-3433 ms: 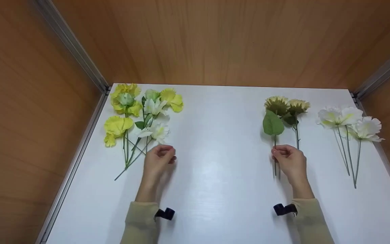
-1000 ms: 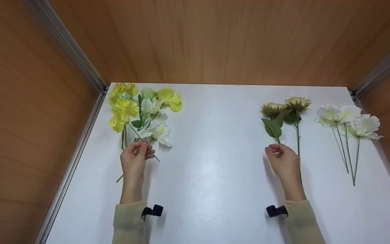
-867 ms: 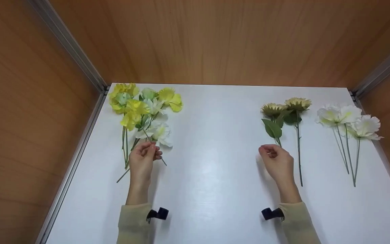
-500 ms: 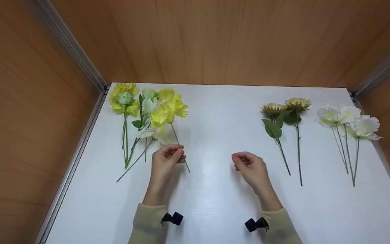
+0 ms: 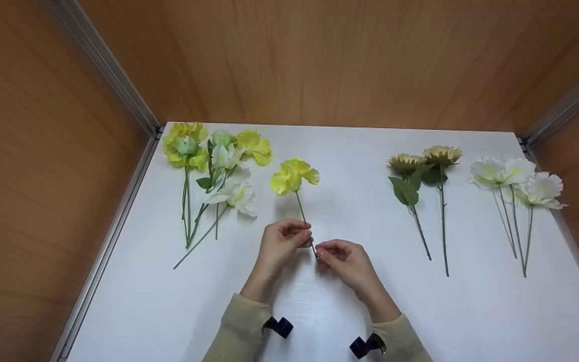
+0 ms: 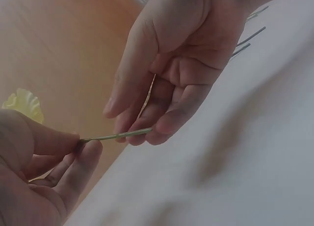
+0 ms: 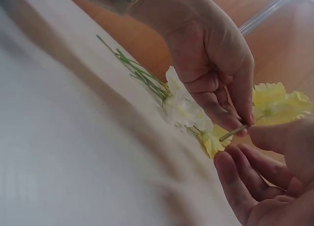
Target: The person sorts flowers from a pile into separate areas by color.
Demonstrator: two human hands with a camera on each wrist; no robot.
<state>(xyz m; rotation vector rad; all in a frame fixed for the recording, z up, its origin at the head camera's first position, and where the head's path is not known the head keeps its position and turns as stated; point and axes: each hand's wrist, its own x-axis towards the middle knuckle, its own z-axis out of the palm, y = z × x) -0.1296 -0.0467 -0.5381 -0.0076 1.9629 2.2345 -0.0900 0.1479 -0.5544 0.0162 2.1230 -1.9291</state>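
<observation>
Stem [image 5: 300, 205] of single yellow flower [image 5: 293, 177]: pinched between thumb and fingertips of left hand [image 5: 280, 245], well below the bloom. Right hand [image 5: 346, 263] at the lower stem end; thumb and fingertips apart, stem end between them in right-wrist view. Contact there: cannot tell. Flower held aslant over middle of white table [image 5: 314, 322], bloom pointing away from the person and slightly left.

Left of the held flower, a mixed group lies on the table: yellow blooms [image 5: 254, 147], pale green buds [image 5: 221, 138], white flowers [image 5: 236, 196], stems toward the person. One long stem [image 5: 200, 238] crosses others in the group.

Right side: two cream flowers [image 5: 443, 155] with green leaves [image 5: 404, 190], heads adjacent, stems diverging. Farther right, near table edge: white ruffled blooms [image 5: 541, 190], heads overlapping, stems converging at their lower ends.

Both forearms in olive sleeves [image 5: 243, 324]; small black device [image 5: 282, 328] at each wrist. Wood-grain panels [image 5: 319, 60] behind and at both sides.
</observation>
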